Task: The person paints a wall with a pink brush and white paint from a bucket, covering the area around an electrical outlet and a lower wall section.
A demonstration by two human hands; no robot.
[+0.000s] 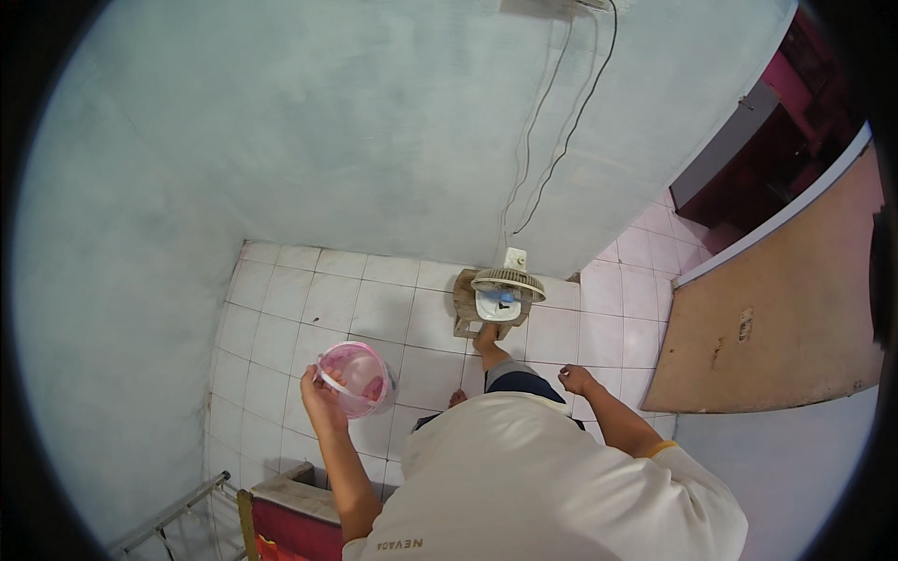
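Observation:
My left hand [323,400] grips the side of a translucent plastic bucket [360,357] with a pink rim. The bucket is raised off the floor and tilted so that its inside shows. Pink patches are visible in it; whether they are print or contents I cannot tell. My right hand [574,379] hangs low on the right, its fingers curled in. Anything inside those fingers is too small or hidden to name. Ahead of me, between the hands, a small fan [510,286] with a white base stands on a low wooden stool [464,305].
My foot [486,335] is close against the stool on the tiled floor [374,299]. A dark cable [571,136] hangs down the pale wall. At right is a brown door [758,318] beside a doorway. A red-backed chair [295,524] and a metal rack [178,514] stand at lower left.

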